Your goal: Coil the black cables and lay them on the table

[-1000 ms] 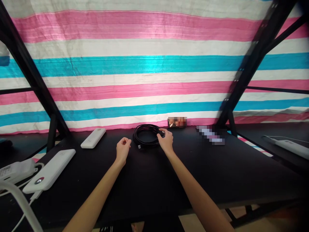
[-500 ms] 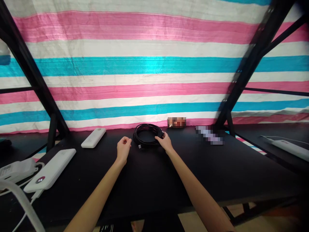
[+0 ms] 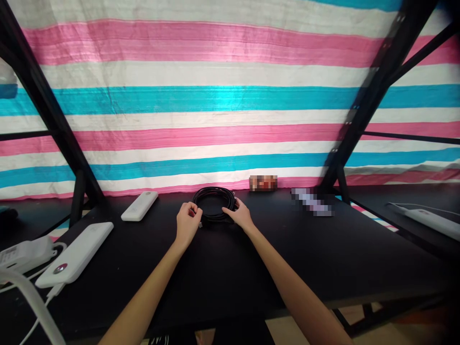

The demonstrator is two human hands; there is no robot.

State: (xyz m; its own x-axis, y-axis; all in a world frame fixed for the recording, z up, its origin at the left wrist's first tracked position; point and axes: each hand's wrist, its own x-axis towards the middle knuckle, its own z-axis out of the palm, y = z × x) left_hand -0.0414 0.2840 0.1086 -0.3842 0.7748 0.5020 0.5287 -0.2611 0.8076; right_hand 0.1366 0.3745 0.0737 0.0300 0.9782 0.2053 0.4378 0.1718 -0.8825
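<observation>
A black cable point(image 3: 215, 190), wound into a round coil of several loops, lies near the back of the black table. My right hand point(image 3: 241, 214) grips the right side of the coil, with the thumb over the loops and the fingers behind. My left hand point(image 3: 188, 221) is closed at the coil's left side, its curled fingers on the loops; the fingertips are partly hidden. A small light-coloured plug end point(image 3: 200, 224) of the cable shows just below the left fingers.
Two white power banks point(image 3: 139, 206) point(image 3: 75, 254) lie on the left, the nearer one with a white cord plugged in. A white adapter point(image 3: 27, 253) sits at the far left. Two blurred-out items point(image 3: 263, 183) point(image 3: 312, 202) lie at the back right. Black metal posts point(image 3: 355, 105) flank the table before a striped sheet.
The coil has shifted slightly left and nearer with my right hand. My left hand has moved right, from beside the coil onto its left edge.
</observation>
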